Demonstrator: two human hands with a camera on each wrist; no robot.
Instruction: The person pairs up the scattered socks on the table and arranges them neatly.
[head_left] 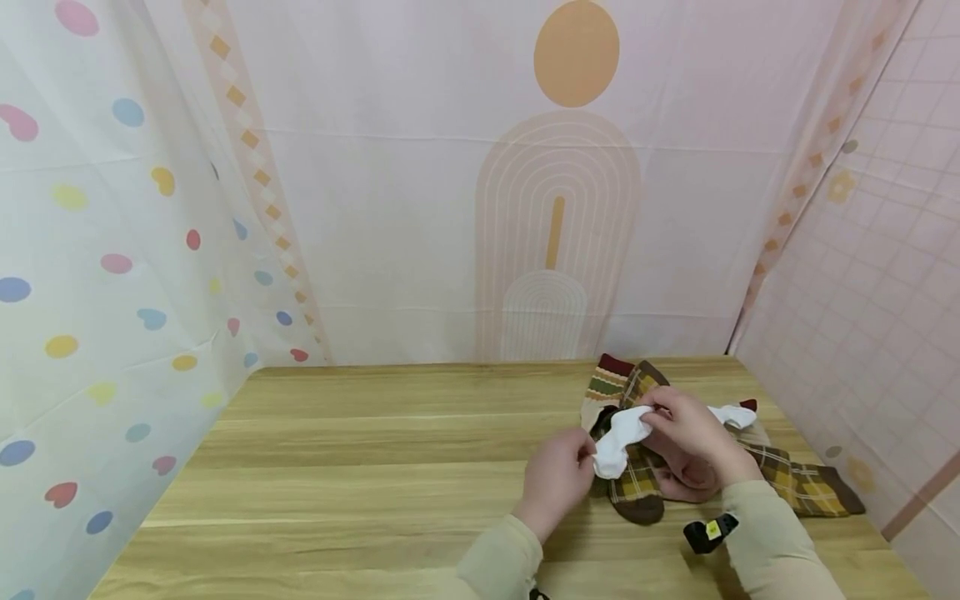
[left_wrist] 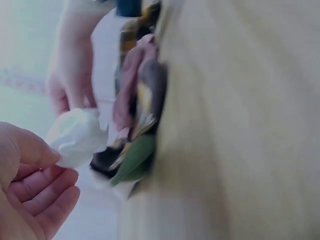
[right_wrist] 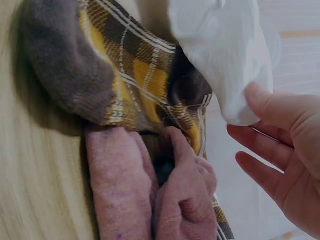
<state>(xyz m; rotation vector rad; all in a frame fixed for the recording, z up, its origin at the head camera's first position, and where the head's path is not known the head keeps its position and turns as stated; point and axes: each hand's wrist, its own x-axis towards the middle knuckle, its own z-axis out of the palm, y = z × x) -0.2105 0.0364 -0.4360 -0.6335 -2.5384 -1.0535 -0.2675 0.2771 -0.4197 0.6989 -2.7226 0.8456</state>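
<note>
A white sock [head_left: 627,429] is stretched between both hands above a heap of socks. My left hand [head_left: 557,477] pinches its lower left end between thumb and fingers. The other end is pinched by my right hand [head_left: 690,425], with the thumb on top in the right wrist view. Beneath it lie a brown-and-yellow plaid sock [right_wrist: 132,60] and a dusty pink sock [right_wrist: 120,180]. At the back of the heap is a striped sock [head_left: 606,385] with a dark red end. Another white piece [head_left: 738,416] shows just beyond the right wrist.
A second plaid stretch of sock [head_left: 813,483] reaches toward the right edge of the wooden table [head_left: 360,483]. Something green [left_wrist: 136,157] lies in the heap in the left wrist view. Printed curtains [head_left: 390,233] stand behind and at both sides.
</note>
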